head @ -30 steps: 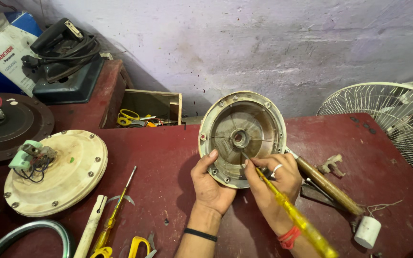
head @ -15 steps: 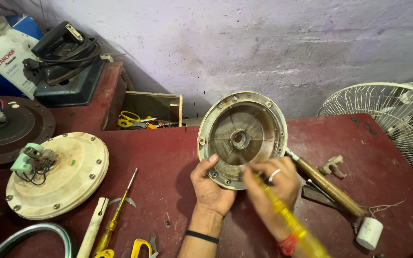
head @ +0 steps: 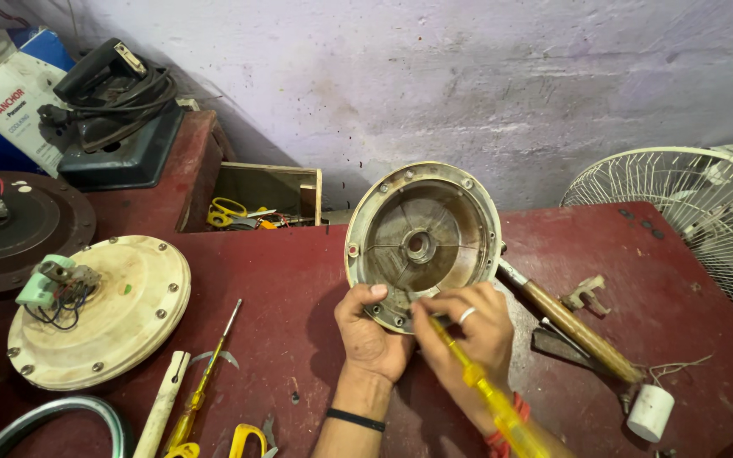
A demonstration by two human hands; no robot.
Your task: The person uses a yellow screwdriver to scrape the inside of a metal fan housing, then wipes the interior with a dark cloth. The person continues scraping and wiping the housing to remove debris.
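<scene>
Fan motor cover (head: 422, 239), a round dished metal shell, is standing tilted on edge at the centre of the frame, on the red desk (head: 299, 280). Compared with a second ago it is sitting much the same, though the screwdriver tip is now pressing closer to its lower rim. Going left to right: a cream round motor housing (head: 99, 309) is lying at the left, a yellow-handled screwdriver (head: 205, 382) beside it. The left hand (head: 372, 326) is gripping the cover's lower edge. The right hand (head: 468, 326) is closing around a yellow screwdriver (head: 489, 394). A wooden-handled tool (head: 574, 326) is lying right of them, and a white fan guard (head: 689, 225) is standing at the far right.
</scene>
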